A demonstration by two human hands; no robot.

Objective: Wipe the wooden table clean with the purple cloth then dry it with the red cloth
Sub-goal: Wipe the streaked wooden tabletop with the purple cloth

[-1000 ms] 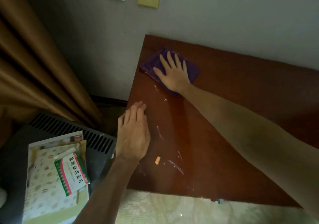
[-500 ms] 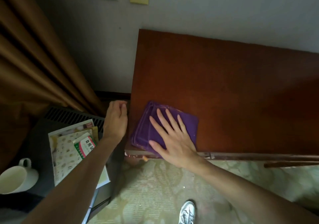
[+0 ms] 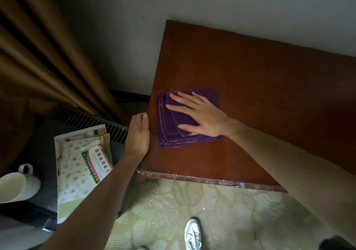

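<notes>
The folded purple cloth (image 3: 173, 130) lies on the wooden table (image 3: 250, 80) near its left edge. My right hand (image 3: 200, 114) presses flat on the cloth with straight, spread fingers pointing left. My left hand (image 3: 138, 134) rests against the table's left edge, fingers together along the side. No red cloth is in view.
A dark unit (image 3: 38, 153) with a vent stands left of the table, carrying papers (image 3: 75, 172), a green-and-red medicine box (image 3: 98, 163) and a white mug (image 3: 17, 186). Brown curtain (image 3: 48, 57) hangs at the left. A shoe (image 3: 192, 234) shows on the patterned carpet below.
My right hand slid the purple cloth from the table's front edge back inward along the left side. My left hand stayed at the table's left edge.
</notes>
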